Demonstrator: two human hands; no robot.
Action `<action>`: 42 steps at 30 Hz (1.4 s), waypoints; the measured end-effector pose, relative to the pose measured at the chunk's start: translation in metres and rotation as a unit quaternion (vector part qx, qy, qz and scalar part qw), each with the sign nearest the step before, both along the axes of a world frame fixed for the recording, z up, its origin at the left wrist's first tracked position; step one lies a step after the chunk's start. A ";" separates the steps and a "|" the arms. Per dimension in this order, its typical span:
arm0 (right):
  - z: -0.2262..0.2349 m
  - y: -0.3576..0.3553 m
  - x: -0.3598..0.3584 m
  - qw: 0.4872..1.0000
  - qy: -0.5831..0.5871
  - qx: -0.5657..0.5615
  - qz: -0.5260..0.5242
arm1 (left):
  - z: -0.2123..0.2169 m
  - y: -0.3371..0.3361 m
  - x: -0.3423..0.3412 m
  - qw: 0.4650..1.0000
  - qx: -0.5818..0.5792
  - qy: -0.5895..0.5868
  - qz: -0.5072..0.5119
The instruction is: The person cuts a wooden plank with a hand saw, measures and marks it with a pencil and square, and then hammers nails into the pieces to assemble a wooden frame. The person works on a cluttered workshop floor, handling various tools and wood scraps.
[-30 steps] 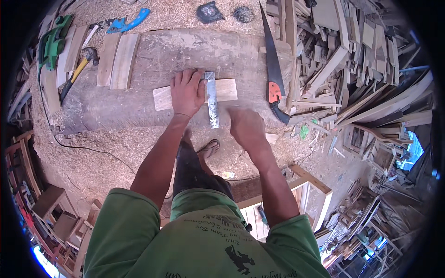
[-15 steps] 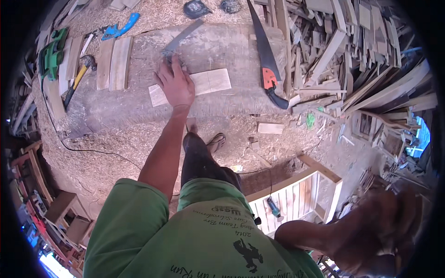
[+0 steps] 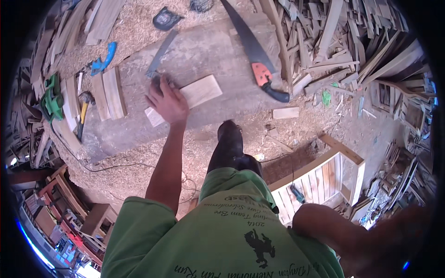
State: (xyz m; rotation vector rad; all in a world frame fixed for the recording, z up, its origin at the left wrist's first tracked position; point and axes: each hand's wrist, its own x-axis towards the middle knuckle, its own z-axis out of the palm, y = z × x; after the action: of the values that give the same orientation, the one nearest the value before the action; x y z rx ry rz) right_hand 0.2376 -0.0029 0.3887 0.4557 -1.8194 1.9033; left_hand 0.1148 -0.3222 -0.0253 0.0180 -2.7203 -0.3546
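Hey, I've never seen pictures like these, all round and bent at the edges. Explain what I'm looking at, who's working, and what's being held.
There's no machine: a person works bare-handed. Every picture comes from the left of two wide fisheye cameras worn on the head, looking down, which is why straight edges bend.

The bare left hand rests across a pale rectangular wooden board on a worn grey wooden work surface. Near its fingertips lies a long, flat grey metal tool; whether they touch, I can't tell.

Right of the board is a dark-bladed handsaw with an orange-and-black handle; at the left, a yellow-and-black-handled hammer and a green power tool. The bare right arm ends in darkness, so what it holds is unclear.
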 end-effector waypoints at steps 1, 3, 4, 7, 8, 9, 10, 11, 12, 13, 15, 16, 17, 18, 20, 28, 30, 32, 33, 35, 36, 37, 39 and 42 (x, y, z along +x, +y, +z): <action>-0.026 0.009 -0.011 0.999 -0.022 0.037 -0.032 | 0.002 0.000 -0.001 1.000 -0.001 -0.011 -0.002; -0.106 0.014 -0.037 0.974 -0.147 0.142 -0.102 | 0.010 -0.002 0.001 0.997 0.014 -0.030 -0.077; -0.155 0.008 -0.049 0.948 -0.213 0.200 -0.126 | 0.015 -0.005 0.004 0.992 0.023 -0.040 -0.115; -0.281 -0.008 -0.054 0.786 -0.432 0.419 -0.138 | 0.037 -0.022 0.023 0.960 -0.026 -0.154 -0.233; -0.311 0.000 -0.046 0.771 -0.367 0.505 -0.125 | 0.041 -0.026 0.027 0.955 -0.039 -0.165 -0.244; -0.335 0.008 -0.039 0.761 -0.301 0.554 -0.155 | 0.044 -0.033 0.029 0.951 -0.037 -0.184 -0.245; -0.353 0.015 -0.035 0.762 -0.285 0.554 -0.174 | 0.046 -0.036 0.030 0.947 -0.036 -0.206 -0.243; -0.362 0.021 -0.032 0.751 -0.280 0.575 -0.163 | 0.046 -0.035 0.030 0.944 -0.044 -0.218 -0.245; -0.365 0.029 -0.032 0.731 -0.279 0.600 -0.164 | 0.044 -0.032 0.028 0.942 -0.041 -0.228 -0.242; -0.361 0.037 -0.035 0.761 -0.289 0.563 -0.142 | 0.041 -0.024 0.024 0.941 -0.035 -0.235 -0.243; -0.341 0.052 -0.044 0.790 -0.298 0.527 -0.100 | 0.034 0.005 0.015 0.942 -0.031 -0.225 -0.248; -0.321 0.060 -0.045 0.822 -0.299 0.477 -0.088 | 0.033 0.022 0.008 0.946 -0.022 -0.194 -0.259; -0.302 0.066 -0.046 0.834 -0.324 0.433 -0.111 | 0.031 0.043 0.000 0.945 -0.031 -0.203 -0.254; -0.283 0.071 -0.044 0.842 -0.356 0.384 -0.130 | 0.030 0.066 -0.010 0.945 -0.034 -0.194 -0.260; -0.245 0.089 -0.035 0.851 -0.374 0.336 -0.151 | 0.029 0.118 -0.033 0.945 -0.039 -0.171 -0.275; -0.192 0.124 0.005 0.882 -0.430 0.064 -0.181 | 0.032 0.267 -0.103 0.929 -0.015 -0.083 -0.361; -0.187 0.129 0.012 0.865 -0.453 0.123 -0.180 | 0.036 0.270 -0.101 0.933 -0.023 -0.091 -0.349; -0.185 0.132 0.019 0.833 -0.484 0.196 -0.184 | 0.038 0.270 -0.099 0.933 -0.039 -0.105 -0.343; -0.185 0.132 0.023 0.842 -0.459 0.210 -0.192 | 0.038 0.270 -0.100 0.932 -0.037 -0.100 -0.347; -0.188 0.134 0.030 0.852 -0.436 0.230 -0.177 | 0.036 0.279 -0.103 0.943 0.004 -0.078 -0.323; -0.190 0.135 0.033 0.856 -0.426 0.239 -0.167 | 0.034 0.284 -0.105 0.948 0.025 -0.051 -0.314; -0.194 0.134 0.036 0.851 -0.438 0.235 -0.167 | 0.031 0.292 -0.110 0.955 0.035 -0.061 -0.289; -0.203 0.132 0.038 0.863 -0.435 0.204 -0.157 | 0.026 0.308 -0.121 0.968 0.045 -0.076 -0.236; -0.219 0.130 0.033 0.859 -0.439 0.209 -0.159 | 0.022 0.323 -0.124 0.984 0.042 -0.036 -0.169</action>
State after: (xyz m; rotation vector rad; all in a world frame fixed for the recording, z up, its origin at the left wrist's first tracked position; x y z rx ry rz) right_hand 0.2704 0.1271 0.1701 -0.6926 -2.6730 1.5641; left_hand -0.0089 0.0010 -0.0033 -0.4206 -2.7753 -0.5749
